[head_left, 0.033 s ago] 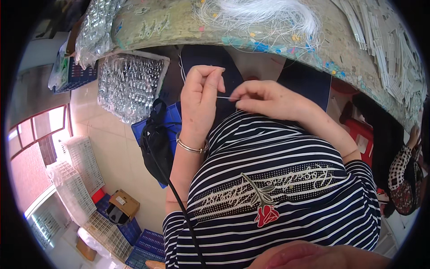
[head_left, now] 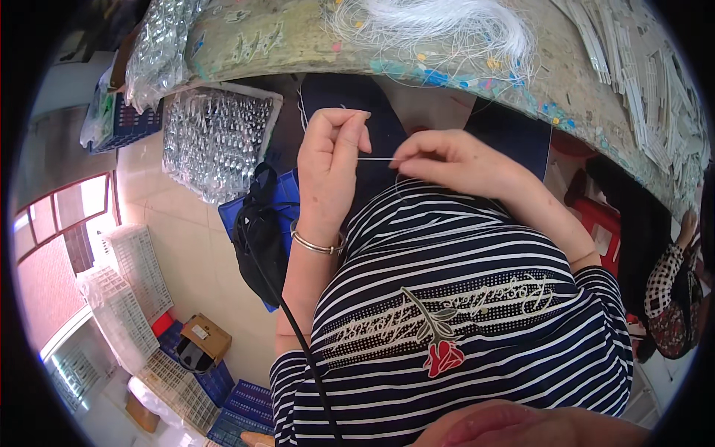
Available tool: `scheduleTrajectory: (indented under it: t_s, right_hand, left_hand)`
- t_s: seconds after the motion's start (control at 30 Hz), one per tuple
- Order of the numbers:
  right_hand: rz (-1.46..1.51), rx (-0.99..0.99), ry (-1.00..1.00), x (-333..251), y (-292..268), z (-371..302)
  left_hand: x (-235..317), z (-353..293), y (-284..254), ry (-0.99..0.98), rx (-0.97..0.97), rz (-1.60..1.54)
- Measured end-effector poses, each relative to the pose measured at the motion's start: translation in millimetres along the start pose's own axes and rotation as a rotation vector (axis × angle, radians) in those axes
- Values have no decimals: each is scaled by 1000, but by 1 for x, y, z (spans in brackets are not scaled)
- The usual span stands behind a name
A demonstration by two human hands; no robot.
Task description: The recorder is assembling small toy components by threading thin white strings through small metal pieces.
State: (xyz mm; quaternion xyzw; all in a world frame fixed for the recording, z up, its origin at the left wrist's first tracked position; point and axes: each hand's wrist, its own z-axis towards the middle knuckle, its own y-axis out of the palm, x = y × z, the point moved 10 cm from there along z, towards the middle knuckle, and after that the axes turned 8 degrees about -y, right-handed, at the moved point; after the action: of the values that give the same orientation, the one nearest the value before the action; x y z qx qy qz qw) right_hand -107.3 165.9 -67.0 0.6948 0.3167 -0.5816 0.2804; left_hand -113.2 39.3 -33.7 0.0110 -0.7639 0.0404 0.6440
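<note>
A thin white thread (head_left: 376, 159) is stretched between my two hands, over my lap and in front of my striped shirt. My left hand (head_left: 328, 153) is closed, thumb against the curled fingers, with one end of the thread coming out of it. My right hand (head_left: 458, 160) pinches the other side between thumb and fingertips, and a loose tail hangs down onto the shirt. Whatever else the left fingers may hold is hidden inside them. Beyond the hands, a bundle of loose white threads (head_left: 477, 26) lies on the worn table (head_left: 298, 63).
Clear plastic packaging (head_left: 160, 56) lies at the table's left end; thin white strips (head_left: 633, 89) cover its right. A bag of shiny small parts (head_left: 216, 141) sits lower left, near a blue crate (head_left: 287, 197). A black cable (head_left: 298, 335) runs past my left arm. Someone sits at right.
My right hand has shifted slightly to the right and my left slightly to the left. A longer stretch of thread shows between them.
</note>
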Motion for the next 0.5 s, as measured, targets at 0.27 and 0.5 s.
scheduleTrajectory:
  t_s: [0.27, 0.5]
  right_hand:
    - [-218, 452, -155, -20, -97, -42]
    - [-244, 510, -337, -61, -94, -44]
  left_hand:
    - [-14, -2, -7, -41, 19, -61]
    - [-14, -2, 21, -132, -130, 24]
